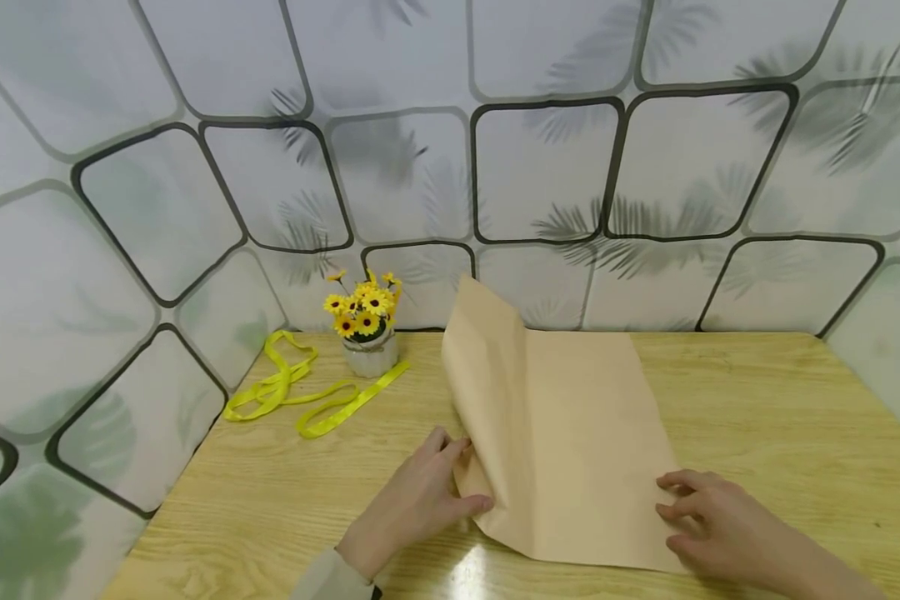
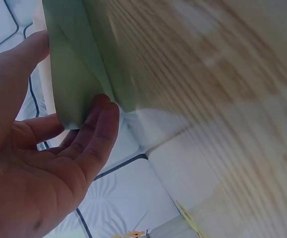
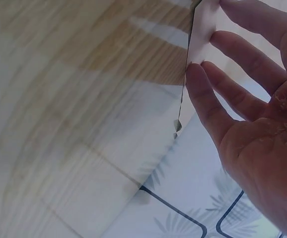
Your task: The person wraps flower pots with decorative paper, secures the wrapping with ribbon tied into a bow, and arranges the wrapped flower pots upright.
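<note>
A large sheet of tan wrapping paper (image 1: 596,442) lies on the table, its left part creased and lifted up. My left hand (image 1: 420,496) pinches the near left edge of that raised part, thumb on one side and fingers on the other. In the left wrist view, the lifted paper (image 2: 76,69) looks green on one face, between the thumb and fingers of my left hand (image 2: 49,163). Over at the right edge, my right hand (image 1: 727,525) touches the paper with its fingertips, fingers loosely bent. The right wrist view shows those fingers (image 3: 243,69) spread along the paper's edge.
A small pot of yellow flowers (image 1: 371,354) stands at the back left. Beside it, a yellow ribbon (image 1: 277,387) lies in loose loops on the wooden table (image 1: 285,500). A patterned cloth wall (image 1: 540,167) rises behind and at the sides.
</note>
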Tool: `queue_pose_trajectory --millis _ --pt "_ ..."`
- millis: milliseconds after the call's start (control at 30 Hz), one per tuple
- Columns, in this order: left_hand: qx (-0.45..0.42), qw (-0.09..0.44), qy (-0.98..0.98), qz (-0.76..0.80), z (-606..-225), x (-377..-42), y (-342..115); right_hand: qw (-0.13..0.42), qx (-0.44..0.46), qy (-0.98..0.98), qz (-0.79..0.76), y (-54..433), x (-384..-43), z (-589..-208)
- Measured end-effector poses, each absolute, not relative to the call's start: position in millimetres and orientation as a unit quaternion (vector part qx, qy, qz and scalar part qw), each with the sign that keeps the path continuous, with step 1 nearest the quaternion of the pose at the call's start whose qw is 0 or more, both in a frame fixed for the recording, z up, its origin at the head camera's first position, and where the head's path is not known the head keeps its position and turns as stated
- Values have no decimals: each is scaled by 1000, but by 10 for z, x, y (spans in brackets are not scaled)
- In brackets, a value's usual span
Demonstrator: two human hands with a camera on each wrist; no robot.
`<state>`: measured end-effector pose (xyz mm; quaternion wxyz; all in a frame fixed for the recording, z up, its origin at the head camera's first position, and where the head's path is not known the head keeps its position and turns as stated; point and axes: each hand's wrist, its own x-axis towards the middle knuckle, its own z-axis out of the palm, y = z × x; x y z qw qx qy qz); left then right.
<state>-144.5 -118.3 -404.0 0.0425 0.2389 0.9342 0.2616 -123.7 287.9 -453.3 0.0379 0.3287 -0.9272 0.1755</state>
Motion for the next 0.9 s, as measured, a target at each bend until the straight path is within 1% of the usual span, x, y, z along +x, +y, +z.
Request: queue_pose_trajectory --millis 167,400,633,833,900 --pt "235 49 934 263 -4051 -1435 -1175 46 318 -931 174 2922 -1213 -4519" --pt "230 55 941 244 -4057 -1419 -1179 22 297 -938 178 2978 -1218 -4511" --pt "222 69 941 245 -4084 -1398 -1233 73 317 -931 165 3017 -1235 -4553" --pt "211 80 950 215 -4085 -1396 -1255 43 298 -939 169 3085 -1250 -4534" --pt "206 85 955 195 -4076 -1392 -1256 43 295 -940 164 3104 -1251 -4532"
